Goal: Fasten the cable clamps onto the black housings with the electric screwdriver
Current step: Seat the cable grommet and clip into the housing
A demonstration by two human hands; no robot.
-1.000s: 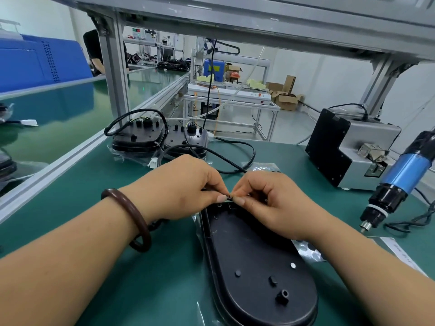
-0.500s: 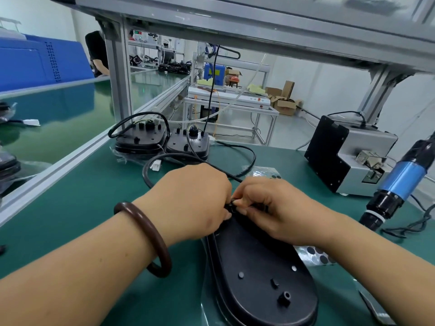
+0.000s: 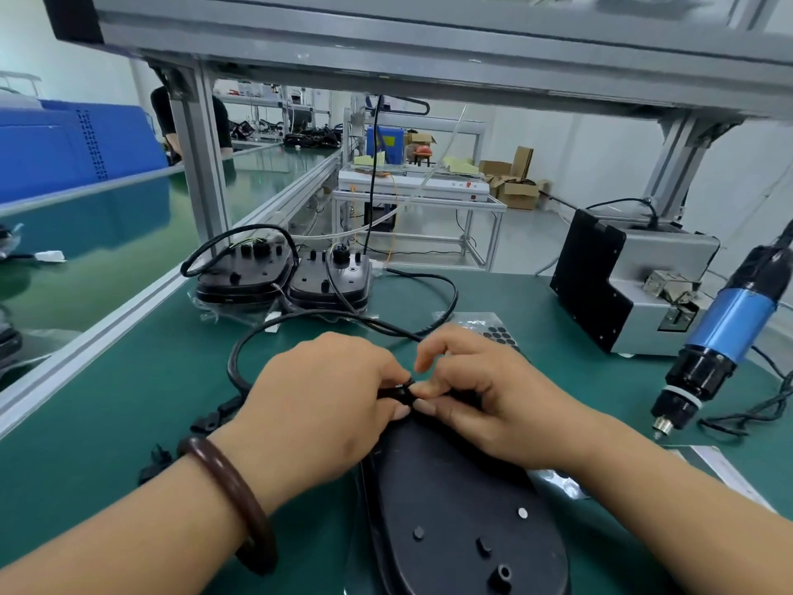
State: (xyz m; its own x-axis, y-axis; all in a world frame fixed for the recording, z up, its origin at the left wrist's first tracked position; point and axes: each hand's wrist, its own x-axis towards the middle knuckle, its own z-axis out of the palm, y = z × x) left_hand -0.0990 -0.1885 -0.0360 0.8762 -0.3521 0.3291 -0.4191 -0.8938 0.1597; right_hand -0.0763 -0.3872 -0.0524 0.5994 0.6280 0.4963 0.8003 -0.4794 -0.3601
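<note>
Left hand [image 3: 317, 405] and right hand [image 3: 485, 401] pinch the black cable [image 3: 397, 392] at the far edge of the black housing [image 3: 463, 508]; electric screwdriver [image 3: 721, 337] hangs well apart, rightward.

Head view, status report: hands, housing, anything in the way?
Hands: left hand and right hand both pinch a small black piece at the far end of the black housing. Untouched electric screwdriver hangs at right. Loose black cable loops beside left hand.
</note>
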